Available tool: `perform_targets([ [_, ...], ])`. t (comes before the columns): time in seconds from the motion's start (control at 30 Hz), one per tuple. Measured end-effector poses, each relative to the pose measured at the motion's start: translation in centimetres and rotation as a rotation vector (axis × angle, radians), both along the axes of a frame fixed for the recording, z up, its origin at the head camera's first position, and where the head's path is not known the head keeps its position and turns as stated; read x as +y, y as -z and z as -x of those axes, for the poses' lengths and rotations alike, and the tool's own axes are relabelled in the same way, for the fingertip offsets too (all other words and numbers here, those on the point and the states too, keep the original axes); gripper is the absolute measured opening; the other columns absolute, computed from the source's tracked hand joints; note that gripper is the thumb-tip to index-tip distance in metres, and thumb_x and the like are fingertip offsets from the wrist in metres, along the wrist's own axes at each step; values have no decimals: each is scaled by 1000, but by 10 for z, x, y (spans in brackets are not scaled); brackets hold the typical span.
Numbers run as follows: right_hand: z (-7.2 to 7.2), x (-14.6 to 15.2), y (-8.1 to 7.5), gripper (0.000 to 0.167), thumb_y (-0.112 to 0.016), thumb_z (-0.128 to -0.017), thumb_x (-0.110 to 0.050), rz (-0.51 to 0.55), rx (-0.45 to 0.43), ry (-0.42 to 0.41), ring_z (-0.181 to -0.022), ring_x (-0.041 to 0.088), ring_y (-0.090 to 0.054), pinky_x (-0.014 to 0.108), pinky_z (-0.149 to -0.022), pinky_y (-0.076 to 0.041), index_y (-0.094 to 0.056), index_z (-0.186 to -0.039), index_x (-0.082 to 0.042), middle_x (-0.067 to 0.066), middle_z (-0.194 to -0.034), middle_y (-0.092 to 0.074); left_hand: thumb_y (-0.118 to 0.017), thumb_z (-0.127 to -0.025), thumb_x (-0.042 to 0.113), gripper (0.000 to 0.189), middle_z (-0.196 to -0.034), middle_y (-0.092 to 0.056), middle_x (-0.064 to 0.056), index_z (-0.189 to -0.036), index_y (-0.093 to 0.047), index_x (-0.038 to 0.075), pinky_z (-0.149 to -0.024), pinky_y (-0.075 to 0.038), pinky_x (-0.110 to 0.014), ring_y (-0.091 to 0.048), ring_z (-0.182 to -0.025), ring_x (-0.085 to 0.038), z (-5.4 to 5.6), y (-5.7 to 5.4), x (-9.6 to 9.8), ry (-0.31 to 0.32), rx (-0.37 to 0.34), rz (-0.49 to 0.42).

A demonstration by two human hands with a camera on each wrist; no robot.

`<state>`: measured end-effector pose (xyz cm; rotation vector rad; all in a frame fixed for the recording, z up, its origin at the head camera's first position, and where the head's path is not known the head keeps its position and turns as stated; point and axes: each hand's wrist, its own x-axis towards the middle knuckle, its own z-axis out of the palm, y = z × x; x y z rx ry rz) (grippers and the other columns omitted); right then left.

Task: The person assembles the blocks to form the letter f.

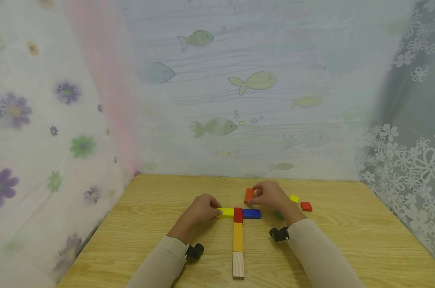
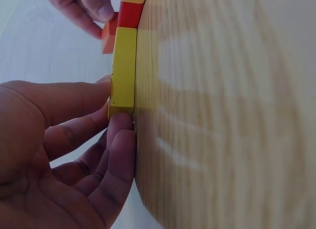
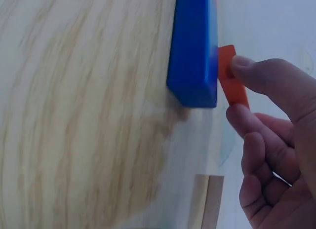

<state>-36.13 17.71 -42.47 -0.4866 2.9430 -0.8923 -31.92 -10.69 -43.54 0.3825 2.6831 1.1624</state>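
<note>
A yellow block (image 1: pixel 226 213) lies flat on the table as the left arm of a T of blocks. My left hand (image 1: pixel 203 209) grips its outer end, the thumb along one side and fingertips at the end face in the left wrist view. Beyond the T, my right hand (image 1: pixel 271 195) pinches an orange block (image 1: pixel 249 196) between thumb and fingers. A red block (image 1: pixel 238 215) sits at the junction, with a blue block (image 1: pixel 251 214) against its right side. Below the red one run a yellow-orange block (image 1: pixel 238 237) and a plain wood block (image 1: pixel 238 265), end to end.
Right of my right hand lie a small yellow block (image 1: pixel 294 199), a red block (image 1: pixel 306 206) and a green block (image 1: pixel 280 216), the last partly hidden by the wrist. The wooden table (image 1: pixel 152 192) ends at a curtain with fish (image 1: pixel 217 160) at the back.
</note>
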Motion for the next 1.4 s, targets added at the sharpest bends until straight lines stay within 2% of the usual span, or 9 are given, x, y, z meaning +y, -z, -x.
perform_targets([
  [0.27, -1, -9, -3, 58, -89, -82, -32, 65, -24, -31, -83, 11, -67, 37, -87, -59, -71, -130, -6, -6, -92, -76, -78, -93, 14, 21, -97, -72, -6, -111, -76, 2, -67, -59, -32, -67, -75, -16, 0, -1, 1, -4, -6, -3],
  [0.5, -3, -15, -2, 57, -89, -82, -31, 69, -31, -49, -83, 10, -67, 36, -84, -59, -71, -131, -7, -7, -92, -76, -78, -93, 14, 21, -97, -72, -6, -110, -76, 3, -68, -59, -32, -67, -76, -15, 0, 2, 0, -2, 1, 3],
  [0.8, -2, -22, 0, 57, -90, -81, -31, 91, -65, -52, -82, 9, -68, 33, -82, -60, -71, -131, -10, -8, -91, -75, -78, -93, 14, 21, -99, -72, -6, -110, -76, 3, -68, -59, -32, -67, -77, -16, 1, 1, 1, 1, -5, -13],
  [1.1, -2, -21, 3, 58, -91, -80, -29, 117, -69, -110, -81, 9, -69, 35, -82, -61, -71, -129, -6, -5, -93, -76, -78, -93, 14, 21, -99, -73, -6, -111, -77, 4, -67, -58, -32, -67, -77, -16, 1, 2, 0, 13, 5, -9],
  [1.4, -2, -19, 5, 58, -91, -81, -30, 136, -98, -111, -82, 9, -70, 37, -85, -61, -71, -130, -7, -5, -94, -77, -77, -93, 15, 22, -97, -72, -5, -112, -77, 3, -66, -58, -32, -66, -77, -16, 0, 1, -1, 10, -7, -10],
])
